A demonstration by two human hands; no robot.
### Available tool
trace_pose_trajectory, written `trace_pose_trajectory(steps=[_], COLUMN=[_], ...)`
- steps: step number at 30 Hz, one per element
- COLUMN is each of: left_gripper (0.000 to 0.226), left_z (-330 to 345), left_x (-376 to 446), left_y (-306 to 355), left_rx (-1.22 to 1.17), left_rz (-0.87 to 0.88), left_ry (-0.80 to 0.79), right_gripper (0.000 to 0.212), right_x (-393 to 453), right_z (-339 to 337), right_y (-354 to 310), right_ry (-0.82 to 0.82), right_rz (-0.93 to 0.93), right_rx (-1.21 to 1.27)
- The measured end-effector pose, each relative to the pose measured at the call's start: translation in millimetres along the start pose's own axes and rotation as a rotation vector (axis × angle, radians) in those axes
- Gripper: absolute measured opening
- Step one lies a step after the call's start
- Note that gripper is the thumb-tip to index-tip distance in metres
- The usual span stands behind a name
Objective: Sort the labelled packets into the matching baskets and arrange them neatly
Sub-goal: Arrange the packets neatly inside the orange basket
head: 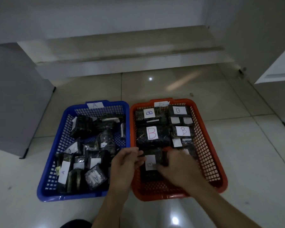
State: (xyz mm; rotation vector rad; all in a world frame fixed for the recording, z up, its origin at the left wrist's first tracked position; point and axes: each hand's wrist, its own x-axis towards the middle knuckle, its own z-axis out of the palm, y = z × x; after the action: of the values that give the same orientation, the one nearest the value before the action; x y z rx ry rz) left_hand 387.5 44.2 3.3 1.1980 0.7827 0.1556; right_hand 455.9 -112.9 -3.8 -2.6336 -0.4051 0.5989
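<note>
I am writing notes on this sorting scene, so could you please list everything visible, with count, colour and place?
Blue basket: one, blue, on the floor at left, tagged A.
Red basket: one, orange-red, on the floor at right, touching the blue one, tagged B.
A packets: many, count unclear, dark with white labels, heaped untidily in the blue basket.
B packets: at least five, dark with white labels, laid in rows in the red basket.
Floor: pale glossy tiles, under both baskets.
Cabinets: grey at left, white at right.
Left hand: one, fingers on the nearest B packet's left edge.
Right hand: one, fingers on the same packet.
</note>
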Motion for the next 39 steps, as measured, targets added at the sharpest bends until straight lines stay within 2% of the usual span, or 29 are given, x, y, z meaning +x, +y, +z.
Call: trace_pose_trajectory(steps=[1,3,6,8,10,12,14,16,18,21,23,27,34,37,39], left_gripper=[0.016,0.017,0.013,0.006,0.024,0.052,0.074,0.083,0.088,0.090,0.089,0.087,0.082,0.080,0.078], left_z=[0,-1,1,7,19,32,41,44,45,44,41,41,48,50,52], left_x=[0,-1,-4,4,23,49,74,94,102,105,106,105,97,89,73], left_y=[0,1,1,-1,-2,5,17,26,27,23,19,16,5,3,2], left_rx=[-0.004,-0.027,0.000,0.260,0.697,1.123,1.418,1.535,1.562,1.596,1.612,1.596,1.590,1.515,1.366], left_rz=[-0.001,-0.019,-0.010,0.186,0.465,0.663,0.726,0.700,0.685,0.735,0.787,0.810,0.841,0.842,0.798], left_ry=[0.001,0.008,0.003,-0.010,-0.128,-0.269,-0.375,-0.465,-0.501,-0.497,-0.489,-0.484,-0.369,-0.279,-0.205], right_gripper=[0.057,0.073,0.071,0.052,0.031,0.028,0.033,0.040,0.043,0.029,0.024,0.016,0.011,0.010,0.012], right_x=[1,7,14,16,16,17,18,18,16,5,-5,-22,-42,-46,-47], right_z=[13,29,31,29,27,31,33,30,21,-1,-18,-46,-64,-67,-70], right_y=[-6,-11,-7,0,4,10,14,14,12,11,14,28,46,48,48], right_ry=[-0.042,-0.017,0.003,-0.038,-0.054,-0.042,-0.056,-0.119,-0.223,-0.374,-0.420,-0.428,-0.377,-0.345,-0.333], right_rz=[0.065,0.151,0.225,0.250,0.275,0.318,0.353,0.379,0.401,0.390,0.376,0.358,0.385,0.370,0.362], right_rx=[0.025,0.083,0.200,0.339,0.456,0.526,0.586,0.671,0.742,0.768,0.753,0.713,0.853,0.858,0.882])
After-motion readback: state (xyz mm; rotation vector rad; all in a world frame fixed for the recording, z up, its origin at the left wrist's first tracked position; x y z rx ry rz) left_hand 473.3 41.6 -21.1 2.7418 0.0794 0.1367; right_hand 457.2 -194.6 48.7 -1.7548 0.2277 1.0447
